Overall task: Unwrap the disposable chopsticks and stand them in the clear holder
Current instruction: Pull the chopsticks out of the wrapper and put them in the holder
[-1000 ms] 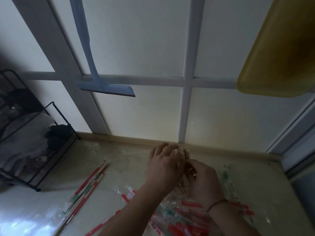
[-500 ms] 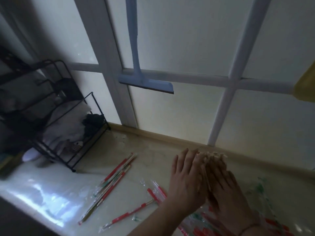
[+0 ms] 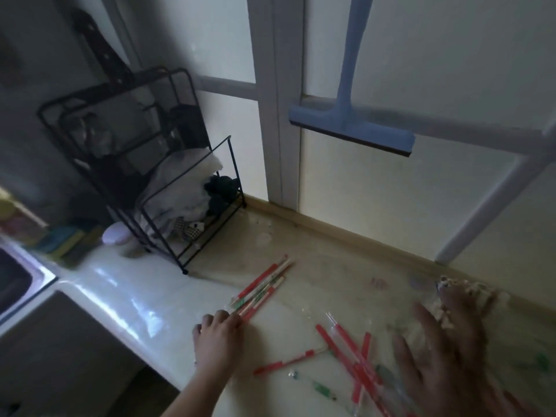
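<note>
On the tabletop, near its front edge, the left hand lies palm down, forearm coming up from the lower frame edge. Fingers are curled at the near end of a bundle of wrapped chopsticks; fingertips touch the bundle end. Whether they actually pinch it cannot be told.

Bundle: red, green and white sleeves, lying diagonally, far end pointing toward the window.

Right hand: large in the frame, blurred, palm down, fingers spread and straight, gripping nothing. It hovers over or rests on the clutter at lower right; contact cannot be judged. Just beyond its fingertips, a pale cluster of bare chopstick ends stands upright. The holder around them is not discernible through the blur.

Loose wrappers, red-banded clear plastic, are scattered between the two hands and under the right hand. One red strip lies apart, toward the left hand.

Other items: black wire rack at left rear of the tabletop, holding white cloth and a dark object. Blue squeegee hangs against the window frame. Sink corner at far left, with coloured sponges beside it.
</note>
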Action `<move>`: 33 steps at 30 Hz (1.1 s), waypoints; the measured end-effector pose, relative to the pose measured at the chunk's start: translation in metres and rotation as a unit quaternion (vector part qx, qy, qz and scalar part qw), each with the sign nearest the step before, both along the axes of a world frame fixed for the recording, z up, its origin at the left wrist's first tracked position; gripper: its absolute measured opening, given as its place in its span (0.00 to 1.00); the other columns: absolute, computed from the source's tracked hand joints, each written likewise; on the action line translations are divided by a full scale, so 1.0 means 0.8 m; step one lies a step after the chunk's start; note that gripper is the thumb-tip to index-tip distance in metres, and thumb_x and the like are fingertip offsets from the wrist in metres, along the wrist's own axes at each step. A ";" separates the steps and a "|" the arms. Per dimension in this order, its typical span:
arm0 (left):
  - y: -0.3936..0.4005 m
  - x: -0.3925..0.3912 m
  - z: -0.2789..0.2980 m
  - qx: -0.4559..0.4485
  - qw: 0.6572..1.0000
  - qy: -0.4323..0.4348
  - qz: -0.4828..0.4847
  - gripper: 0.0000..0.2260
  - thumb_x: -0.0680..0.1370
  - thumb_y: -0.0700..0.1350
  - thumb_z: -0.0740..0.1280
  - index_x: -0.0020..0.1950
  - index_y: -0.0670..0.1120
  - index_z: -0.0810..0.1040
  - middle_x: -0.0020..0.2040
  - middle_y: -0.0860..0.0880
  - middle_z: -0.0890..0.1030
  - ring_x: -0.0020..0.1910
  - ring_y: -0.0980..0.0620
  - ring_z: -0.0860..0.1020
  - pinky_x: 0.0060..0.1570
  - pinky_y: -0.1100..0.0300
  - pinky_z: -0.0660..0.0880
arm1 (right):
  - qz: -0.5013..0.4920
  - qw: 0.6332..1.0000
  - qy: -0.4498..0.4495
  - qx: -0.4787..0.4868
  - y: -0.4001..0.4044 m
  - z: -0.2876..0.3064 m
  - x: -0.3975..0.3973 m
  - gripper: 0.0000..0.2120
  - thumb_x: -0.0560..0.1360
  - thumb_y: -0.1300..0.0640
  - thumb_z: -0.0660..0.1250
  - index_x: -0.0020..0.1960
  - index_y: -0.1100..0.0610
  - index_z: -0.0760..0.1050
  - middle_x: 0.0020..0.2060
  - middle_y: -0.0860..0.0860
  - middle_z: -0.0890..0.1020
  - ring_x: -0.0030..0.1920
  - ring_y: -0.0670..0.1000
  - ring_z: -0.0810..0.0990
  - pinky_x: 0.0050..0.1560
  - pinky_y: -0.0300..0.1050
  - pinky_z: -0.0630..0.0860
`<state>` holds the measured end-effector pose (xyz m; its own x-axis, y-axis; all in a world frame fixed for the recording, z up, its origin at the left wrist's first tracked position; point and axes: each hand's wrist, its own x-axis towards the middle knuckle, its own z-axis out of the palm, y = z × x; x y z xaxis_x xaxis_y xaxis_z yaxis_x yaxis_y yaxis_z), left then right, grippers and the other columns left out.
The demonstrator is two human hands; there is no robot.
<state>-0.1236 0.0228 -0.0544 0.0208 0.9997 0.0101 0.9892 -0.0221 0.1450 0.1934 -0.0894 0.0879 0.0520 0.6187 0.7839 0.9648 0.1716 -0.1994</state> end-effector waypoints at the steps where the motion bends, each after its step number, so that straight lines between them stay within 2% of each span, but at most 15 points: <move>1: 0.001 -0.009 -0.004 0.002 1.000 0.012 -0.010 0.09 0.71 0.53 0.70 0.50 0.55 0.83 0.45 0.52 0.81 0.44 0.45 0.77 0.43 0.51 0.71 | 0.023 1.000 0.005 -0.006 0.006 -0.001 -0.014 0.22 0.70 0.54 0.68 0.62 0.58 0.72 0.68 0.60 0.67 0.65 0.69 0.71 0.64 0.67 0.69; 5: 0.014 -0.014 -0.002 0.036 0.997 0.044 -0.057 0.10 0.68 0.50 0.74 0.49 0.53 0.84 0.44 0.51 0.79 0.43 0.45 0.75 0.44 0.49 0.68 | 0.084 0.996 -0.011 -0.031 0.033 -0.012 -0.051 0.18 0.73 0.52 0.67 0.62 0.56 0.73 0.64 0.61 0.70 0.66 0.64 0.70 0.66 0.61 0.70; 8: 0.027 -0.011 0.005 0.048 0.992 0.073 -0.092 0.14 0.65 0.46 0.76 0.50 0.50 0.85 0.45 0.50 0.79 0.44 0.44 0.74 0.47 0.47 0.66 | 0.110 0.991 -0.033 -0.063 0.047 -0.022 -0.067 0.21 0.70 0.54 0.70 0.62 0.54 0.74 0.64 0.61 0.71 0.66 0.64 0.71 0.64 0.63 0.70; 10: 0.031 -0.011 0.019 0.042 0.992 0.058 -0.104 0.11 0.66 0.47 0.75 0.48 0.50 0.84 0.44 0.52 0.80 0.44 0.45 0.75 0.48 0.48 0.66 | 0.126 0.988 -0.044 -0.082 0.056 -0.022 -0.075 0.17 0.71 0.53 0.69 0.59 0.55 0.78 0.63 0.59 0.73 0.66 0.64 0.71 0.65 0.62 0.69; 13: 0.033 -0.013 0.057 0.019 0.989 -0.012 -0.146 0.04 0.73 0.50 0.69 0.45 0.52 0.82 0.39 0.55 0.81 0.39 0.49 0.78 0.47 0.52 0.69 | 0.142 0.976 -0.083 -0.140 0.068 -0.023 -0.082 0.16 0.72 0.52 0.66 0.59 0.55 0.78 0.63 0.56 0.77 0.68 0.62 0.70 0.71 0.56 0.63; 15: 0.033 -0.013 0.095 -0.024 0.975 -0.100 -0.197 0.07 0.77 0.51 0.64 0.46 0.53 0.81 0.40 0.55 0.83 0.37 0.53 0.80 0.46 0.57 0.75 | 0.120 0.963 -0.121 -0.208 0.073 -0.030 -0.085 0.20 0.76 0.46 0.61 0.65 0.53 0.73 0.66 0.53 0.75 0.70 0.59 0.68 0.72 0.54 0.59; 18: 0.034 -0.006 0.165 -0.146 0.917 -0.278 -0.247 0.05 0.77 0.50 0.69 0.47 0.52 0.84 0.41 0.57 0.84 0.40 0.60 0.81 0.43 0.65 0.77 | 0.066 0.925 -0.140 -0.347 0.072 -0.043 -0.085 0.24 0.79 0.37 0.49 0.65 0.47 0.72 0.65 0.45 0.76 0.68 0.53 0.72 0.67 0.52 0.60; 21: 0.039 0.006 0.200 -0.209 0.852 -0.433 -0.207 0.03 0.74 0.47 0.74 0.43 0.49 0.84 0.38 0.50 0.84 0.38 0.52 0.82 0.42 0.58 0.79 | 0.071 0.878 0.030 -0.473 0.054 -0.036 -0.086 0.25 0.76 0.30 0.47 0.54 0.41 0.77 0.46 0.40 0.84 0.50 0.44 0.82 0.59 0.44 0.70; 22: 0.041 0.011 0.204 -0.210 0.832 -0.482 -0.175 0.04 0.73 0.46 0.75 0.43 0.47 0.83 0.37 0.48 0.84 0.36 0.49 0.81 0.39 0.57 0.77 | 0.096 0.856 0.120 -0.493 0.046 -0.022 -0.088 0.19 0.76 0.33 0.53 0.51 0.42 0.77 0.40 0.42 0.84 0.42 0.44 0.82 0.51 0.41 0.74; 23: 0.042 0.018 0.208 -0.204 0.811 -0.531 -0.137 0.05 0.73 0.45 0.76 0.44 0.45 0.83 0.36 0.47 0.83 0.34 0.50 0.79 0.36 0.59 0.76 | 0.123 0.829 0.226 -0.497 0.039 -0.010 -0.091 0.12 0.78 0.42 0.61 0.46 0.46 0.79 0.33 0.46 0.83 0.34 0.45 0.81 0.42 0.40 0.75; 25: 0.040 0.038 0.215 -0.189 0.747 -0.635 -0.059 0.10 0.70 0.43 0.76 0.49 0.42 0.81 0.37 0.45 0.82 0.36 0.50 0.78 0.41 0.58 0.76 | 0.125 0.783 0.401 -0.458 0.029 0.007 -0.092 0.10 0.80 0.59 0.63 0.42 0.55 0.80 0.25 0.52 0.78 0.25 0.49 0.75 0.31 0.41 0.71; 27: 0.038 0.059 0.221 -0.185 0.663 -0.725 0.011 0.16 0.68 0.45 0.75 0.52 0.41 0.79 0.41 0.44 0.82 0.42 0.45 0.77 0.51 0.48 0.77 | 0.118 0.769 0.464 -0.424 0.028 0.021 -0.092 0.10 0.80 0.62 0.62 0.42 0.60 0.79 0.22 0.53 0.75 0.22 0.50 0.71 0.25 0.38 0.67; 28: 0.034 0.073 0.226 -0.187 0.640 -0.745 0.019 0.14 0.69 0.45 0.74 0.51 0.41 0.80 0.41 0.43 0.82 0.43 0.45 0.77 0.53 0.48 0.77 | 0.115 0.763 0.487 -0.410 0.025 0.026 -0.091 0.10 0.79 0.62 0.62 0.42 0.62 0.79 0.22 0.54 0.74 0.21 0.50 0.70 0.24 0.36 0.66; 30: 0.022 0.101 0.239 -0.181 0.653 -0.735 0.006 0.06 0.74 0.44 0.72 0.46 0.41 0.83 0.42 0.43 0.84 0.40 0.48 0.78 0.47 0.54 0.79 | 0.118 0.740 0.536 -0.389 0.019 0.037 -0.088 0.10 0.79 0.62 0.62 0.43 0.64 0.78 0.22 0.56 0.74 0.21 0.51 0.70 0.23 0.36 0.66; 33: 0.009 0.132 0.257 -0.162 0.661 -0.732 0.000 0.07 0.78 0.41 0.69 0.44 0.40 0.83 0.42 0.42 0.86 0.35 0.52 0.80 0.39 0.58 0.80 | 0.120 0.731 0.571 -0.356 -0.003 0.045 -0.082 0.09 0.78 0.63 0.62 0.43 0.65 0.78 0.23 0.58 0.76 0.21 0.52 0.72 0.23 0.37 0.66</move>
<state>-0.0182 0.0300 0.1514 0.2256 0.9546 -0.1944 -0.2179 0.2439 0.9450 0.1275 -0.0919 0.1238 0.2438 0.9470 -0.2091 0.0601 -0.2300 -0.9713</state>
